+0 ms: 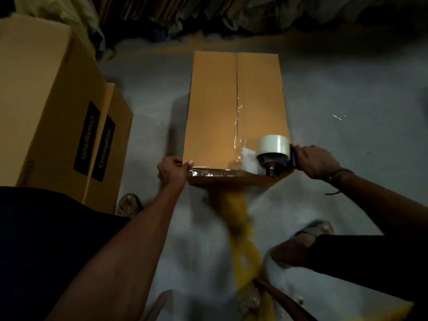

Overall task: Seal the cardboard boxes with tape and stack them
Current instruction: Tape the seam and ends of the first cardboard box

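A tall brown cardboard box stands on the grey floor in front of me, its two top flaps closed along a centre seam. Clear tape runs partway down the seam and along the near edge. My left hand grips the box's near left corner, thumb on top. My right hand holds the handle of a tape dispenser carrying a pale roll, at the box's near right corner.
Two brown boxes with black labels stand side by side at the left. Flattened cardboard and bags line the far wall. My sandalled feet are on the floor, with yellow material between them.
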